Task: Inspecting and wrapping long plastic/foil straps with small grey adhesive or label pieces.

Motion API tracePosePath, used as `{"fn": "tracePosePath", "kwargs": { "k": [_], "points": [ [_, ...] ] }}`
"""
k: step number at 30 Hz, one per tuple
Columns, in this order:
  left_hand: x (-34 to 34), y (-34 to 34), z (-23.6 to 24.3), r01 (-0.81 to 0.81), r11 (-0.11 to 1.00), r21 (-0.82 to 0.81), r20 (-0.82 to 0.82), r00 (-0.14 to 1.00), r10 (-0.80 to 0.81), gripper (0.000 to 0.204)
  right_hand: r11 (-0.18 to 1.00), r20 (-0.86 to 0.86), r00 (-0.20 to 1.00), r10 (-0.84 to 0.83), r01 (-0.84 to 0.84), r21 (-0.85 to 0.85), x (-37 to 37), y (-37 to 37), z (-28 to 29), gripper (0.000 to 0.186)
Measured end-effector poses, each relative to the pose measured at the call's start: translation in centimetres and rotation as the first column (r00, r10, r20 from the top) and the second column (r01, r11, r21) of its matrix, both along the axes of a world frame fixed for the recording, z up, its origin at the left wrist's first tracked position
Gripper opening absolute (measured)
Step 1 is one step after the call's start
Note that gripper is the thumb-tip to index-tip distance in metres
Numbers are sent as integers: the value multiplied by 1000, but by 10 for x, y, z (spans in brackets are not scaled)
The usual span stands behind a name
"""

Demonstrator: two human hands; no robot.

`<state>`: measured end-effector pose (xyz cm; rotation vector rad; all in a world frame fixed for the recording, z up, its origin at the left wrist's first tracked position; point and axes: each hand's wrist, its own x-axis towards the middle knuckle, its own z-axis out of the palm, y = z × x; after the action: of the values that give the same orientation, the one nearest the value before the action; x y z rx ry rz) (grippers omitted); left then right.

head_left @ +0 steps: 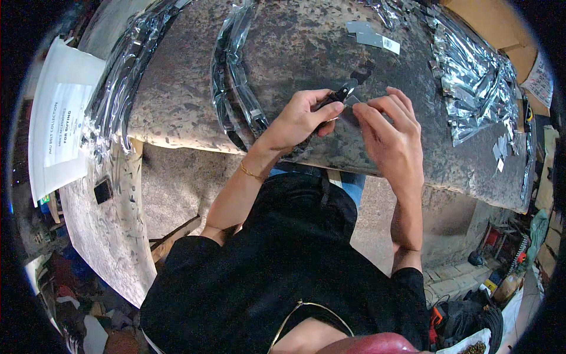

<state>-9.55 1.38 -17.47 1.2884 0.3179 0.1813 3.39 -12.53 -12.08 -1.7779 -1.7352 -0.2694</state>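
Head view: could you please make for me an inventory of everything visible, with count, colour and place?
Table: one, mottled brown, centre
Strap-like item: one, black, above table's middle
Wrapped strips: several, dark in clear plastic, table's left and centre
Shiny packets: many, silvery, table's right
Small tags: several, grey and white, table's far part and right
Container: one, white, left
Cardboard: at least one, brown, upper right
Floor clutter: uncountable, mixed colours, lower sides
Shirt: one, black, lower middle
Bracelet: one, gold, left wrist
Left hand: one, bare, holding strap-like item
Right hand: one, bare, beside it
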Motion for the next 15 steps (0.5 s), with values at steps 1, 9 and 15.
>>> {"fn": "tracePosePath", "kwargs": {
  "k": [1, 9, 15],
  "points": [
    [-1, -1, 1, -4, 1000, -5, -25, 1000, 4, 20, 1000, -18, 1000, 5, -5, 1, 0, 1, -1, 25],
    [2, -5, 2, -28, 1000, 1, 8, 1000, 28, 21, 1000, -124, 992, -12, 14, 10, 1, 2, -7, 22],
    [1, -1, 4, -18, 999, 35, -26, 999, 19, 20, 1000, -136, 991, 17, -15, 19, 4, 6, -6, 22]
  ]
}}
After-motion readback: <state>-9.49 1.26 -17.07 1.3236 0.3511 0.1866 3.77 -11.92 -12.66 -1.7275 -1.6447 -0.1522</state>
